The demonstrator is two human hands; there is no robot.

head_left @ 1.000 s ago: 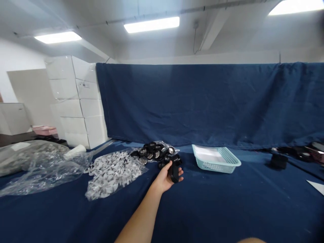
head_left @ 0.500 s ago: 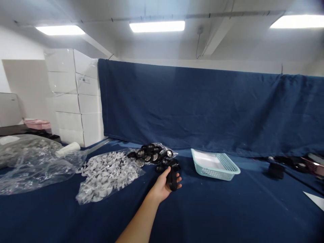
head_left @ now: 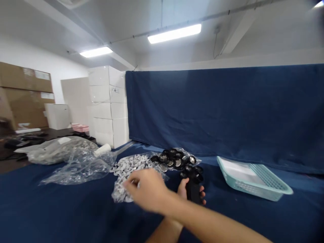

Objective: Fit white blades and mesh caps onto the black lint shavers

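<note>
My left hand (head_left: 182,189), palm up, has its fingers wrapped around a black oblong piece (head_left: 194,193); its exact kind does not show. Round black caps (head_left: 193,173) lie just beyond it, some with silvery insides. Crossing over my left forearm, my right hand (head_left: 148,189) hovers at the pile of small white plastic pieces (head_left: 131,162) on a clear bag. Its fingers are curled and pinched together, blurred by motion. Whatever is between them, if anything, cannot be made out. More black caps (head_left: 174,158) sit on clear plastic behind.
To the right stands a light-teal basket (head_left: 258,193) with white paper in it. A large clear bag (head_left: 83,170) spreads at the left, near stacked white boxes (head_left: 118,125). A blue cloth curtain (head_left: 215,111) rises behind the blue-covered table (head_left: 76,209).
My right hand has come into view from the right and reached across to the white pieces. The view has turned left. My left hand still holds the black piece.
</note>
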